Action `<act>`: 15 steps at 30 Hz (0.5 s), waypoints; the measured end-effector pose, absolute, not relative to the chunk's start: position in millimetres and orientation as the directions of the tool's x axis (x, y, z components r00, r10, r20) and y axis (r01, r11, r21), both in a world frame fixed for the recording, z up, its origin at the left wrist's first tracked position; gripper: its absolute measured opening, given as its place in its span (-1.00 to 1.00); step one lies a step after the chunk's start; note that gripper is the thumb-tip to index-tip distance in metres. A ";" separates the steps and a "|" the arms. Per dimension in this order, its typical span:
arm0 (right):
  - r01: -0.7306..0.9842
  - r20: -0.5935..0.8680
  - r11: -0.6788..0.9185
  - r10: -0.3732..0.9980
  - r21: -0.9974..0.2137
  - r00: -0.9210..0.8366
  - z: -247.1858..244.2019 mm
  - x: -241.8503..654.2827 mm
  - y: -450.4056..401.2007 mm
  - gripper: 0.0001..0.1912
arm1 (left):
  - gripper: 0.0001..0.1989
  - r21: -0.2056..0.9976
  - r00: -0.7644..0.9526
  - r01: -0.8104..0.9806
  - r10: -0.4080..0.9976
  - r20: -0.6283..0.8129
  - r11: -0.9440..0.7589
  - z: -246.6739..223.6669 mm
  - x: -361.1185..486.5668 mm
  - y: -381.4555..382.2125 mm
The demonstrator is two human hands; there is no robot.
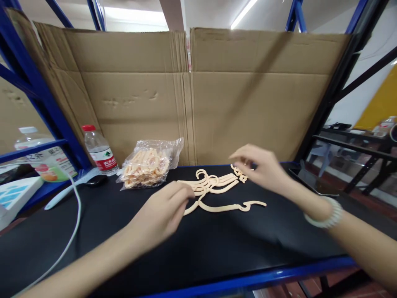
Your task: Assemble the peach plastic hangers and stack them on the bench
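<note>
A cream plastic clothes hanger (217, 207) lies on the black tabletop, with a small hooked piece at its right end. My left hand (166, 205) is closed at the hanger's left end, and its fingertips hide that part. Behind it, several similar hangers (221, 184) lie stacked together. My right hand (260, 167) hovers at the back right beside a small pile of cream plastic pieces (240, 174). Its fingers are bent and apart, somewhat blurred, with nothing visible between them.
A clear plastic bag (145, 165) of cream parts sits left of the hangers. Beyond it stand a red-capped water bottle (101, 151) and a white cable (74, 223). Cardboard (248, 103) walls the back; a blue rail (248, 283) edges the front.
</note>
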State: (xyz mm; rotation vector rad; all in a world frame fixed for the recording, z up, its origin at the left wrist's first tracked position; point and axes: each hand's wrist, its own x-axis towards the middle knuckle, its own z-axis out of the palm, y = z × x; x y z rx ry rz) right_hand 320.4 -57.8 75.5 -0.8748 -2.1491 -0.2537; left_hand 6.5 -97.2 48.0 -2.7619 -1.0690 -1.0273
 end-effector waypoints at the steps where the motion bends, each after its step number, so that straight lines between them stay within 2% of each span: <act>1: 0.656 0.680 0.746 0.540 -0.114 -0.496 67.9 315.4 -51.5 -0.84 | -0.82 0.158 0.602 0.642 0.621 0.502 -0.750 49.7 10.9 -82.1; 4: 0.685 0.412 0.709 0.682 -0.167 -0.605 36.5 300.0 -27.1 -0.90 | -0.82 0.002 0.640 0.750 0.726 0.253 -0.662 48.1 18.7 -38.2; 6: 0.715 0.310 0.668 0.737 -0.205 -0.600 17.7 292.5 -12.5 -0.81 | -0.87 -0.026 0.670 0.735 0.719 0.186 -0.678 42.8 19.5 -19.6; 7: 0.734 0.280 0.647 0.758 -0.207 -0.590 10.8 290.0 -6.9 -0.84 | -0.90 -0.043 0.683 0.726 0.712 0.163 -0.687 39.4 19.4 -14.1; 9: 0.752 0.270 0.627 0.774 -0.201 -0.573 2.5 286.6 1.6 -0.96 | -0.89 -0.082 0.686 0.725 0.709 0.163 -0.684 32.6 19.5 -7.7; 15: 0.772 0.286 0.608 0.785 -0.186 -0.550 3.5 283.0 24.1 -0.93 | -0.84 -0.136 0.647 0.761 0.731 0.218 -0.634 20.9 24.6 18.9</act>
